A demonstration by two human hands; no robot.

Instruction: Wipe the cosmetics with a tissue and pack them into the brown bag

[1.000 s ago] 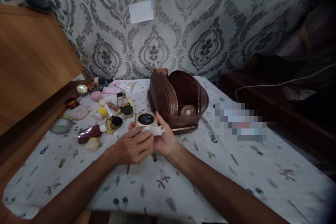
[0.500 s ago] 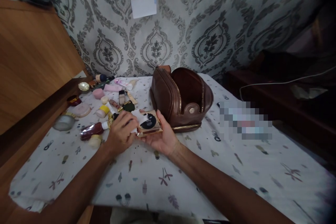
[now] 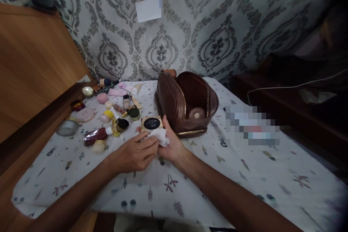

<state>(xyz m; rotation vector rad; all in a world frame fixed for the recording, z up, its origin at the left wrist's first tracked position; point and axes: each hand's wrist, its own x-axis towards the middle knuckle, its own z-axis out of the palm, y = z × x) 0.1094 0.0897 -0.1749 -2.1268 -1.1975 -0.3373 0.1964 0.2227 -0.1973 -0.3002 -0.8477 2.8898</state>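
Observation:
Resting in my right hand (image 3: 172, 145) is a flat square gold compact (image 3: 152, 123) with a round black label on its top. The fingers lie under and around its edge. My left hand (image 3: 138, 152) pinches a crumpled white tissue (image 3: 160, 137) against the compact's near side. Just beyond my right hand stands a brown leather cosmetic bag (image 3: 174, 98), its zipped top gaping and its inside dark. Left of the compact lie a dark green round compact (image 3: 134, 112) and a black round-ended item (image 3: 123, 124).
Several cosmetics cover the table's left side, among them a dark red bottle (image 3: 95, 136), a cream jar (image 3: 99, 146), a yellow-lidded jar (image 3: 107, 115) and pink tubes (image 3: 116, 92). A blurred-out flat object (image 3: 252, 125) lies at right. A wooden panel (image 3: 40, 40) borders the left.
My left hand has moved the tissue from the compact's left side to its near right side, uncovering the label. The black item and green compact now show more fully.

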